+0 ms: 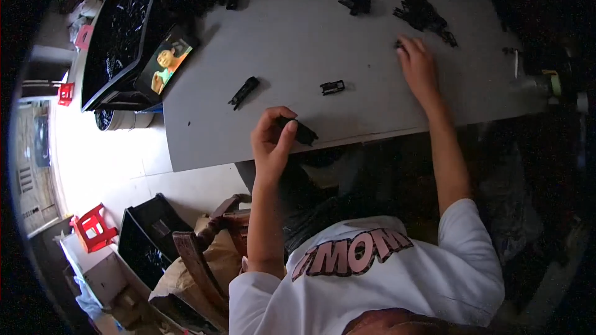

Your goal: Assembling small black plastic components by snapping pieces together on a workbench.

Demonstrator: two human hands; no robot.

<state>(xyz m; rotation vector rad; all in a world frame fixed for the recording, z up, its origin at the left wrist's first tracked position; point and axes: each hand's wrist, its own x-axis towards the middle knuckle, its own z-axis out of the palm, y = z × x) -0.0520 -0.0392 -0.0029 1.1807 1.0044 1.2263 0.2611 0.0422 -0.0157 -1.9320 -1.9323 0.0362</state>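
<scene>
Left hand point(273, 142): our grip pinches black part point(304, 134) near front edge of worktop point(267, 43) | right hand point(420, 69): beside black cluster point(422, 12), we can't tell its hold | risk: loosened pinch might drop part over that edge

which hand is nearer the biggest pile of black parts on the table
Right: the right hand is just nearside of that pile; the left hand is farther off, to its left, by the table edge.
</scene>
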